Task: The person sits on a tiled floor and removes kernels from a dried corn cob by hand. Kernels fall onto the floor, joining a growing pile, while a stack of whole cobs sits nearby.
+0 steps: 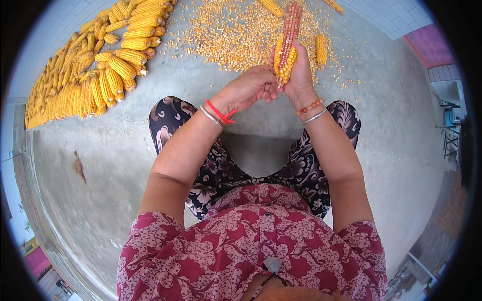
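Note:
My right hand [303, 71] is wrapped around a partly shelled ear of corn [290, 34], its fingertips showing on the far side. The ear points away from me. Its upper length is bare reddish cob, while yellow kernels cling along both sides of the lower part. At the near butt end, my left hand [258, 82] has its fingers curled and its thumb against the ear; what its fingertips pinch is partly hidden. Beyond both hands, loose corn kernels [226, 34] are strewn over the concrete floor [180, 81].
A large stack of unshelled ears of corn [83, 90] lies to the left. Single ears rest by the kernels, one at the right [321, 50] and one at the top [271, 6]. A brown scrap [79, 167] lies on the left floor. Folding furniture [449, 124] stands far right.

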The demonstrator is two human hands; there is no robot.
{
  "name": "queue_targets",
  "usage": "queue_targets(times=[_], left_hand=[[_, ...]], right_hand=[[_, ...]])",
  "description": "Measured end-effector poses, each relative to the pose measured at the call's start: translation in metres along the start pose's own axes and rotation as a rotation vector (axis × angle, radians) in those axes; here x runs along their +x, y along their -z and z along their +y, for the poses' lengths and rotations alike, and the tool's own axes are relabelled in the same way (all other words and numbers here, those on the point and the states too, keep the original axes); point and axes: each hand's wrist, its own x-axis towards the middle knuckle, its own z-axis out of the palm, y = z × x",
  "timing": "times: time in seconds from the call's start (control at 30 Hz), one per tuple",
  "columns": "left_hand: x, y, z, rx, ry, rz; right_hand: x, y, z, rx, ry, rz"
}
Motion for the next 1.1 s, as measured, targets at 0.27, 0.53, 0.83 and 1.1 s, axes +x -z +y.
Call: queue_targets(times=[0.27, 0.53, 0.83, 1.1], left_hand=[[0.000, 0.002, -0.001, 0.021, 0.001, 0.001], [0.003, 0.002, -0.010, 0.000, -0.050, 0.014], [0.000, 0.004, -0.002, -0.056, 0.027, -0.016], [0.002, 0.008, -0.004, -0.004, 0.036, -0.038]], right_hand=[[-0.005, -0.004, 0.001, -0.042, 0.004, 0.032], [-0.001, -0.003, 0.004, 0.010, -0.035, 0.018], [-0.006, -0.006, 0.003, -0.079, 0.023, -0.010], [-0.007, -0.007, 0.007, -0.146, 0.074, 0.007]])
